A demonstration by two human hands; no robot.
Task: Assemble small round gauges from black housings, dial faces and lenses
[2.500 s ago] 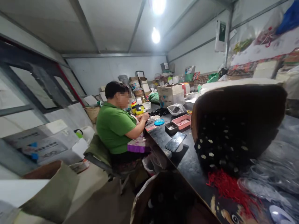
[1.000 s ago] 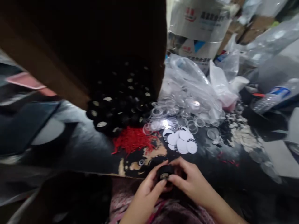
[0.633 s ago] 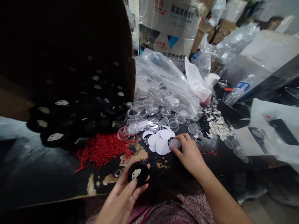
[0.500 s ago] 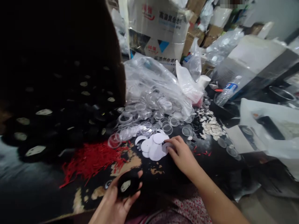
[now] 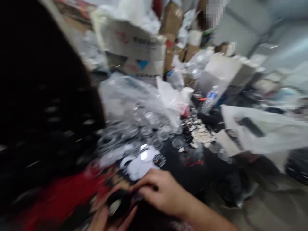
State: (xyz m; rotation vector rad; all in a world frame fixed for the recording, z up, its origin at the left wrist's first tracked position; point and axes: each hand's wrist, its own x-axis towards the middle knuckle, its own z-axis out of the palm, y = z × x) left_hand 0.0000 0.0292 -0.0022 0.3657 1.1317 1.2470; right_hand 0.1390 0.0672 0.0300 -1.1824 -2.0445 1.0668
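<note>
At the table (image 5: 185, 179), left grip (image 5: 101, 218) apparently cups disc (image 5: 118, 204).

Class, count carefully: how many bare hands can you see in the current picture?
2. The left hand holds a black round piece at the bottom, partly cut off by the edge; the right hand is beside it, fingers near the piece. Blur may hide others farther back.

"Where can the right hand (image 5: 161, 194) pass?"
"Toward three o'clock, over bare black tabletop (image 5: 191, 176)."
"Obstacles?"
"White discs (image 5: 139, 164) at eleven, tall dark box (image 5: 43, 73) at ten, red strips (image 5: 64, 195) at nine, left hand (image 5: 102, 218) at eight."
</note>
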